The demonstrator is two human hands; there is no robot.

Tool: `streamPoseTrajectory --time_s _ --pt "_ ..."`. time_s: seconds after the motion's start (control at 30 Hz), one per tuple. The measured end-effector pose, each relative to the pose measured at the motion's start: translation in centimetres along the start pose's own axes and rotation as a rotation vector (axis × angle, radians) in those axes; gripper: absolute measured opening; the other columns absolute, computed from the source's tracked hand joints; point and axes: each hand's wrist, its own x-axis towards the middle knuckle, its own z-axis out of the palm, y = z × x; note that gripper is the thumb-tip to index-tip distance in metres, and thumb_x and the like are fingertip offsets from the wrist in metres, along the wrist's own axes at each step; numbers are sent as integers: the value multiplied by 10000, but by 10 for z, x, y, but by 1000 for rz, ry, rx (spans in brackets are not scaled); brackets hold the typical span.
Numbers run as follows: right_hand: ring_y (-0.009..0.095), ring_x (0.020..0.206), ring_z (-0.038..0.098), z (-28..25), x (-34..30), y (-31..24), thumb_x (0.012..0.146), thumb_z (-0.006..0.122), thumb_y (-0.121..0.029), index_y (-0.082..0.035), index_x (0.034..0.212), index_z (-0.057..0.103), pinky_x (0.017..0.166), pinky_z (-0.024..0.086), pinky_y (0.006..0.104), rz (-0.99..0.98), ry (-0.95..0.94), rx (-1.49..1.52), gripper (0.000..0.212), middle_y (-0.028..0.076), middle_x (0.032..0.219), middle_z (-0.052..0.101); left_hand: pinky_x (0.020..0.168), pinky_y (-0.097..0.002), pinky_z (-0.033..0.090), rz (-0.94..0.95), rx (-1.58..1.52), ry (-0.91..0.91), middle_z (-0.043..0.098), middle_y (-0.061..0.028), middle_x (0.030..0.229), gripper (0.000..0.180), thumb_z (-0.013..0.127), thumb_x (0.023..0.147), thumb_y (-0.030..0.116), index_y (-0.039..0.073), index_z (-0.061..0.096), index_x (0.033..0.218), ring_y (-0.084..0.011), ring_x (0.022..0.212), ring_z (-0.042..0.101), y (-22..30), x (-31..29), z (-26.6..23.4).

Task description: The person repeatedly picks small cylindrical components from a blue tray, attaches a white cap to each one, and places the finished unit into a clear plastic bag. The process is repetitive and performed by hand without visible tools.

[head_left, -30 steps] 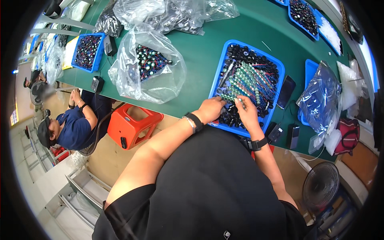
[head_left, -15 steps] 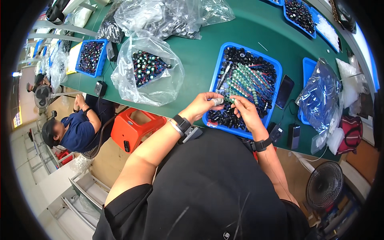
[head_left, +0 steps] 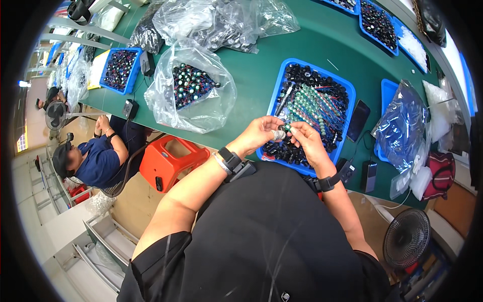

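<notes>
Over the near-left of the blue rectangular plastic tray [head_left: 350, 103], the left hand's [head_left: 259, 133] grip pinches a small silvery ridged piece [head_left: 278, 135], the right hand's [head_left: 306, 138] a small green round piece [head_left: 288, 128]; a slack pinch could drop either among the loose black round caps [head_left: 314, 72].

My left hand [head_left: 256, 135] pinches small round parts [head_left: 287, 128] over the near-left side of the blue tray [head_left: 350, 108]; my right hand [head_left: 311, 143] meets them, fingertips close, exact grip too small to tell. Tray: black round pieces [head_left: 300, 75], slanting rows of green-topped wired parts [head_left: 308, 104]. Dark phone [head_left: 358, 121] just right. Clear bag [head_left: 215, 111] left, on green table [head_left: 246, 75]. Seated co-worker [head_left: 100, 160] far left.
</notes>
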Motion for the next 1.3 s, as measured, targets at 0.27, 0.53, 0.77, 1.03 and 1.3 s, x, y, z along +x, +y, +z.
streamPoseTrajectory --time_s 0.27,0.53,0.77,1.03,1.3 --pt "47 683 502 7 -4 -3 897 576 -133 -54 993 568 590 380 183 -58 -10 -116 124 -24 782 559 823 -294 516 31 23 -10 605 -90 972 381 530 799 -88 -48 503 1177 -164 926 610 4 -6 7" --pt "70 706 514 6 -6 -4 873 598 -71 -19 937 584 634 426 211 -80 -5 -157 84 -4 792 572 869 -267 486 -6 4 -29 605 -117 1028 440 548 800 -70 -68 476 1234 -159 947 605 2 -10 6" --pt "66 679 505 7 -6 4 881 589 -92 -25 938 571 613 413 201 -130 -6 -218 89 -1 786 573 862 -254 457 31 51 -5 605 -83 1050 397 577 799 -39 -42 539 1194 -118 951 568 -3 -14 6" --pt "58 621 506 11 -2 15 894 567 -103 -25 929 572 547 401 190 30 28 -157 86 8 761 599 839 -254 466 48 71 71 615 -79 1021 350 606 816 -3 -41 555 1161 -119 920 573 -10 -16 5" --pt "116 673 605 26 -9 11 912 497 -81 37 1033 570 531 460 218 103 5 -340 184 88 866 652 767 -268 522 36 9 176 626 -112 973 224 591 876 49 -84 555 1052 -153 826 619 -23 -11 9"
